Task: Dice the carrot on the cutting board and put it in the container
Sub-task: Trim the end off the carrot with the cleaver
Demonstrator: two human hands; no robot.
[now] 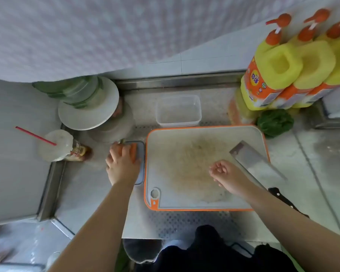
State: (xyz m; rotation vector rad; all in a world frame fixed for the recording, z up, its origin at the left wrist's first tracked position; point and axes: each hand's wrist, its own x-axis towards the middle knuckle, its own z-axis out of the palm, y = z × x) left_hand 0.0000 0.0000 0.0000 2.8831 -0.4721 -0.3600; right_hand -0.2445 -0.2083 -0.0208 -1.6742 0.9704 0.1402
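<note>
I am curling my left hand [123, 163] round the carrot [133, 152] off the cutting board's [185, 197] left edge; right hand [225, 174] loosely curled, holding nothing. A firm lift onto the board is advised.

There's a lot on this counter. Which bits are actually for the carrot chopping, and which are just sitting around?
For the job:
carrot, gripped by the left hand
cutting board
cleaver
clear container
right hand, holding nothing

Just lying about:
yellow bottles
leafy greens
stacked plates
drink cup with red straw
small tray under the carrot
</note>
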